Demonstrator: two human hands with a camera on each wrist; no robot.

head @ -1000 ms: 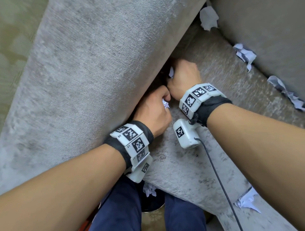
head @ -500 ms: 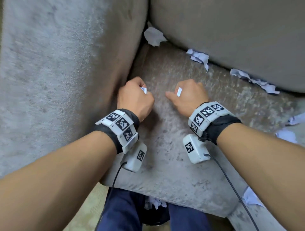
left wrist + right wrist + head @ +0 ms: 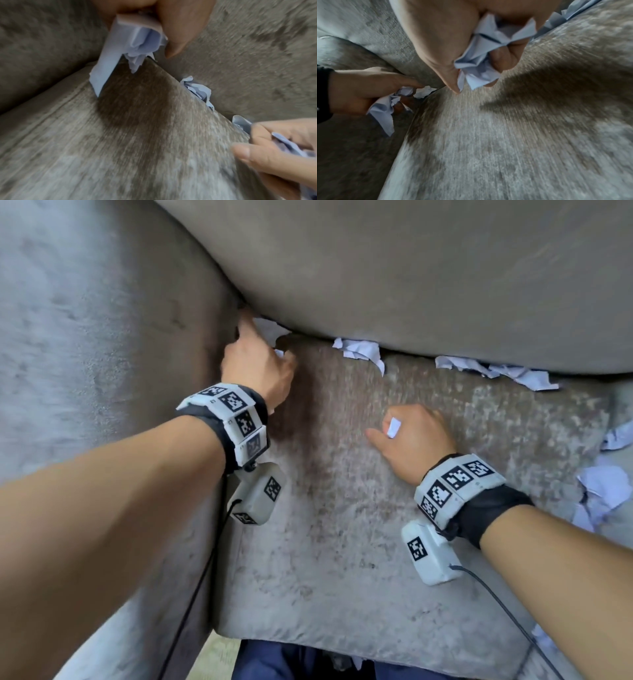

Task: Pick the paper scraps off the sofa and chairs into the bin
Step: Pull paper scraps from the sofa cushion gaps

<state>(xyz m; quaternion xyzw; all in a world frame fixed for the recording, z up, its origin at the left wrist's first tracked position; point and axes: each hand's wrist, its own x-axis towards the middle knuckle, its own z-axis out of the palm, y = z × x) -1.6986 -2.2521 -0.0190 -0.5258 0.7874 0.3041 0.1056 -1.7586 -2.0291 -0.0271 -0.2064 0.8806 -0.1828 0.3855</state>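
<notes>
My left hand (image 3: 257, 361) is at the back left corner of the grey sofa seat (image 3: 342, 525), fingers curled round white paper scraps (image 3: 126, 44) and reaching a scrap wedged in the crease (image 3: 269, 328). In the right wrist view the left hand (image 3: 368, 89) holds crumpled scraps (image 3: 385, 108) against the corner. My right hand (image 3: 411, 436) hovers over the middle of the seat, clenched on a wad of scraps (image 3: 481, 60); a bit of paper (image 3: 393, 428) shows between its fingers. More scraps lie along the back crease (image 3: 361, 350), (image 3: 507, 373).
The sofa armrest (image 3: 102, 371) rises on the left and the back cushion (image 3: 411, 268) fills the top. Other scraps lie at the seat's right side (image 3: 603, 491). My legs in dark trousers (image 3: 274, 659) show below the seat's front edge.
My left hand has moved up along the armrest into the back corner of the seat. My right hand has drifted right, still holding its scraps. The view has shifted toward the back cushion.
</notes>
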